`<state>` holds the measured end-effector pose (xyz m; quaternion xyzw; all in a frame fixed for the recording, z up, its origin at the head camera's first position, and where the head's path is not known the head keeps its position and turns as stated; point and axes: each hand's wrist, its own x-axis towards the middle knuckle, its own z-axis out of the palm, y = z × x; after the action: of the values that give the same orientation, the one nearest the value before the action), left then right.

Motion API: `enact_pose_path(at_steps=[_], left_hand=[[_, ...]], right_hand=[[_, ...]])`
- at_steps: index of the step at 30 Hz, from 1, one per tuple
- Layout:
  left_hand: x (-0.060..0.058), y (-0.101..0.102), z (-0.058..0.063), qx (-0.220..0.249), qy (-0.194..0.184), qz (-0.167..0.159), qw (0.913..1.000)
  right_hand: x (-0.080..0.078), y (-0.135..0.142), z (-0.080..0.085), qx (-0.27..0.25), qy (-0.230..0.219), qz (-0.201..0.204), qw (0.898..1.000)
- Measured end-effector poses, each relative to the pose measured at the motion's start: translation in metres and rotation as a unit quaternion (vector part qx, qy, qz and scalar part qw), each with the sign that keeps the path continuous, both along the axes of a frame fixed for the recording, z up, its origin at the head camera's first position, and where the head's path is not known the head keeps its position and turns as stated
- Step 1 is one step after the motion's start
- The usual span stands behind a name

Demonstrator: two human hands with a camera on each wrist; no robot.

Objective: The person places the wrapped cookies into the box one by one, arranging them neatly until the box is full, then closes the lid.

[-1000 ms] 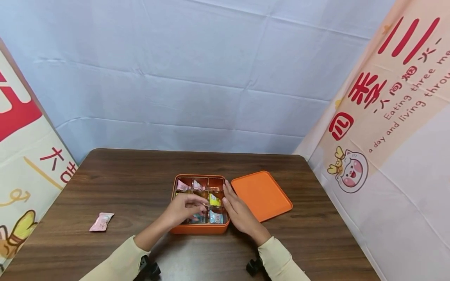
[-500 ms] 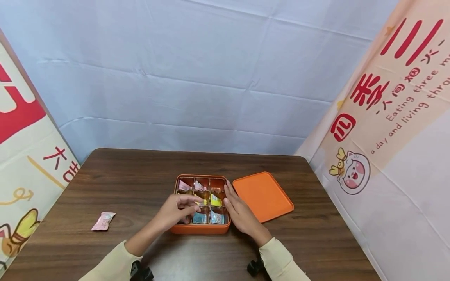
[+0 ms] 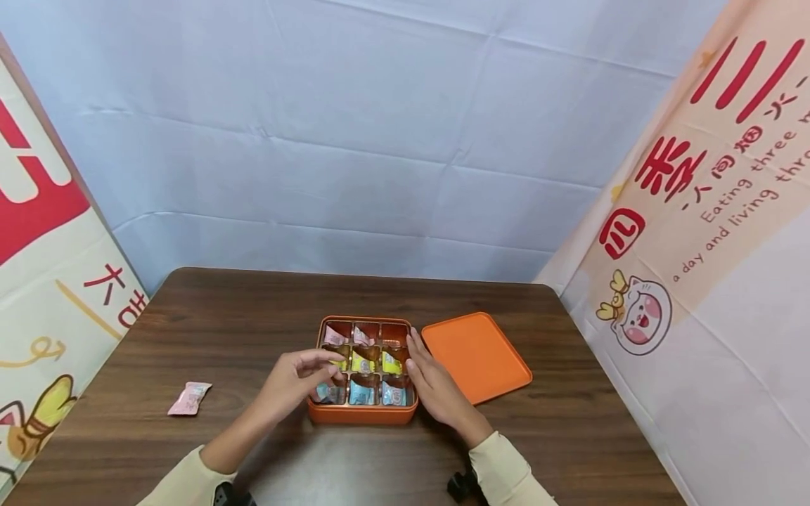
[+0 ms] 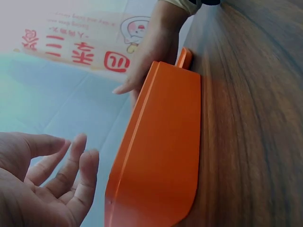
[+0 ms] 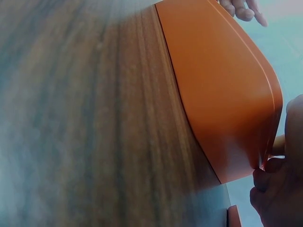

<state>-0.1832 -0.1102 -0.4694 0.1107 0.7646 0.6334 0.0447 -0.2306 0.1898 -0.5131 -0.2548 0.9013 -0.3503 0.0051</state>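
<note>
An orange box (image 3: 363, 416) with a divided insert holds wrapped candies: pink ones (image 3: 363, 336) in the back row, yellow ones (image 3: 363, 363) in the middle, blue ones (image 3: 363, 395) in front. The back right compartment shows no candy. Over the box's left side hovers my left hand (image 3: 285, 383), its fingers loosely bent; the left wrist view shows nothing between them. My right hand (image 3: 439, 393) lies with straight fingers along the box's right wall, touching the rim. The right wrist view shows that hand (image 5: 281, 194) at the box's corner.
One pink wrapped candy (image 3: 190, 398) lies alone on the wooden table (image 3: 253, 302), left of my left hand. A flat orange lid (image 3: 477, 357) rests right of the box, close behind my right hand. Cloth backdrops (image 3: 354, 140) stand behind and at both sides.
My left hand has drawn left from over the middle of the box, uncovering the middle and front candies. My right hand keeps its place at the right wall.
</note>
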Motion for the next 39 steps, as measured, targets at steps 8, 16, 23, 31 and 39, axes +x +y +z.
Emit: enact_pose_path(at_steps=[8, 16, 23, 31, 39], left_hand=[[0.01, -0.018, -0.004, -0.01, -0.004, 0.01, 0.9999], [0.014, -0.036, -0.008, -0.014, 0.007, 0.021, 0.9997], [0.019, -0.05, -0.016, -0.028, 0.019, 0.013, 0.9993], [0.015, -0.058, -0.022, -0.045, 0.016, 0.007, 0.9988], [0.016, -0.07, -0.024, -0.052, 0.021, 0.026, 0.9981]], right_hand=[[0.002, 0.001, 0.002, 0.002, -0.003, -0.002, 1.0], [0.002, 0.001, 0.001, -0.004, 0.003, -0.005, 1.0], [0.002, -0.001, 0.001, -0.005, 0.005, -0.002, 1.0], [-0.001, -0.001, 0.002, -0.005, 0.005, -0.003, 1.0], [0.0, 0.0, 0.001, -0.003, -0.003, -0.002, 1.0]])
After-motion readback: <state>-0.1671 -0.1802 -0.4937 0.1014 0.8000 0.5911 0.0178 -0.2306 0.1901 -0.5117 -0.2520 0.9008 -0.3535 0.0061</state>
